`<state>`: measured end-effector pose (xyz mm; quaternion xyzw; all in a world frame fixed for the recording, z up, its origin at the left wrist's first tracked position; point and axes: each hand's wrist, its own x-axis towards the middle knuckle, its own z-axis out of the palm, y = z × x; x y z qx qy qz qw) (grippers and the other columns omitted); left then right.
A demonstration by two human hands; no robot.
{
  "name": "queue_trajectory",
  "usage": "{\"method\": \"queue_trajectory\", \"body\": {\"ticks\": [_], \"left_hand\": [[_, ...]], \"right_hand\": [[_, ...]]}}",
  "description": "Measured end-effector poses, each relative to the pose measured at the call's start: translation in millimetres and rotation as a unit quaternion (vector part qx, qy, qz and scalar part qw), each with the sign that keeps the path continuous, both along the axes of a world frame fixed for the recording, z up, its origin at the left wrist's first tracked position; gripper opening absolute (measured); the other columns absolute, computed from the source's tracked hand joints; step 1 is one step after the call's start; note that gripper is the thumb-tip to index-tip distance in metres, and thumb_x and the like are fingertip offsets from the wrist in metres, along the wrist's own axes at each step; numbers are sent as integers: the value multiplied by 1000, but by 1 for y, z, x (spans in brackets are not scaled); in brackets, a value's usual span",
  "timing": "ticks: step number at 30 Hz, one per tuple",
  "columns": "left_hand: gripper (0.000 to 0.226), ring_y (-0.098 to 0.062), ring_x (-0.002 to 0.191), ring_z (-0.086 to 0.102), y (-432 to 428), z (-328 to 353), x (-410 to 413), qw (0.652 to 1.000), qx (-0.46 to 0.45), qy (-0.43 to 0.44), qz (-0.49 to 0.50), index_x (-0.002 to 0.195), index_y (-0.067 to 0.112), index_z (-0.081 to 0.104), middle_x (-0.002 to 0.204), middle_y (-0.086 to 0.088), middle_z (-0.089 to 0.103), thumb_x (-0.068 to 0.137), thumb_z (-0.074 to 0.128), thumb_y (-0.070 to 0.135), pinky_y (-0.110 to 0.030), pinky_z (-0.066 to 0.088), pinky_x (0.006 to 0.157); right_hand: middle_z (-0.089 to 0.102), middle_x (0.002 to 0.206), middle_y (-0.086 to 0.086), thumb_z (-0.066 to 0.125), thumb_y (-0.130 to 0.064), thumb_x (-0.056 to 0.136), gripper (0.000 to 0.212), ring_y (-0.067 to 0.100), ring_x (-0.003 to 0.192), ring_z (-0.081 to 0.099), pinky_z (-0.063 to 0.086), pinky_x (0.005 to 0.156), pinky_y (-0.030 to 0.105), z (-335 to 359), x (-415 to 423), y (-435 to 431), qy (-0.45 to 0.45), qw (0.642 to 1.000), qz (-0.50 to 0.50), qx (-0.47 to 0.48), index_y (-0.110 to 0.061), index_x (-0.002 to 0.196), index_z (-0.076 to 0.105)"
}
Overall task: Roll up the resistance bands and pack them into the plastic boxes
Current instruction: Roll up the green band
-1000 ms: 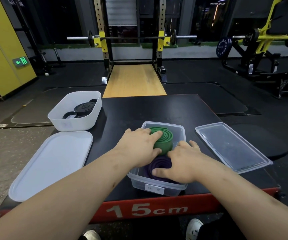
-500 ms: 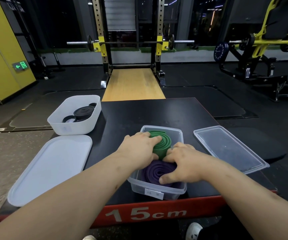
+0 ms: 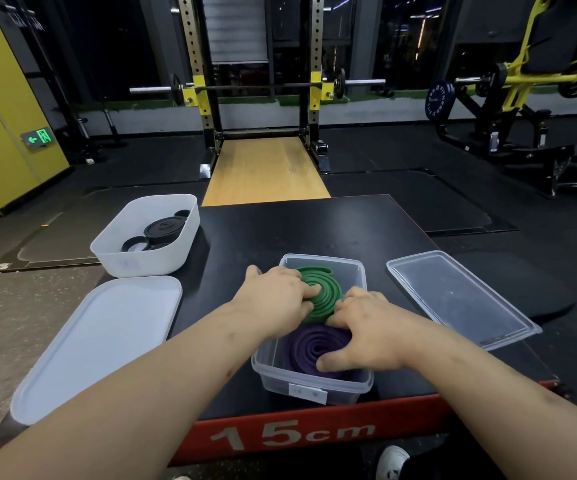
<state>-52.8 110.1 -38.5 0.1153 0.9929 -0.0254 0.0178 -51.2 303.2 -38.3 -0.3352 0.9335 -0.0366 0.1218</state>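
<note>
**Both hands on the rolled bands in the clear box**

The left hand (image 3: 276,299) curls its fingers over the top of the green rolled band (image 3: 325,297), thumb out by the rim of the clear plastic box (image 3: 315,386). Beside it, the right hand (image 3: 370,336) grips the purple rolled band (image 3: 309,348), bent fingers tucked at its far edge, thumb pressing its near coils. Both rolls lie in the box. A clear lid (image 3: 460,299) lies right of the right hand. A white lid (image 3: 96,344) and a white box (image 3: 148,251) of black bands (image 3: 164,228) lie left of the left hand.
</note>
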Motion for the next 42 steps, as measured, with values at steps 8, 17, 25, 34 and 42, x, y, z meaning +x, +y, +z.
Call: {"method": "queue_trajectory", "body": {"ticks": [8, 17, 25, 34, 42], "left_hand": [[44, -13, 147, 26, -2, -3, 5, 999, 41, -2, 1, 147, 48, 44, 152, 7, 42, 104, 35, 43, -55, 20, 112], [57, -6, 156, -5, -6, -2, 22, 987, 153, -51, 23, 158, 40, 27, 170, 8, 14, 104, 42, 46, -55, -6, 125], [57, -10, 156, -15, 6, -15, 26, 982, 172, -26, 73, 160, 39, 18, 172, 5, -1, 105, 31, 46, -56, -10, 124], [60, -19, 157, -13, 18, -13, 5, 981, 136, -27, 134, 162, 32, 17, 172, -2, 3, 104, 22, 50, -61, -11, 122], [63, -22, 157, -14, 18, -9, 6, 987, 91, -49, 123, 163, 32, 16, 172, 0, 7, 103, 21, 53, -64, -13, 120]], "right_hand": [[61, 87, -7, 36, -88, 69, 69, 17, 104, 44, 33, 102, 37, -4, 5, -4, 51, 998, -30, 8, -28, 83, 67], [25, 164, 2, 48, -40, 102, 53, 18, 155, 15, 19, 124, 30, -7, 15, 6, 55, 981, -115, -146, -21, 151, 45], [-6, 173, 2, 30, -40, 110, 62, 16, 157, -19, -11, 125, 31, 4, -21, 2, 13, 999, -39, -1, -25, 166, 8], [-1, 173, -9, 24, -50, 108, 61, 14, 157, -19, -9, 128, 49, 5, -65, -4, 35, 996, -3, 86, -36, 165, 4], [0, 173, -7, 26, -52, 108, 63, 15, 157, -20, -9, 127, 50, 8, -60, -5, 35, 996, -5, 83, -36, 165, 4]]}}
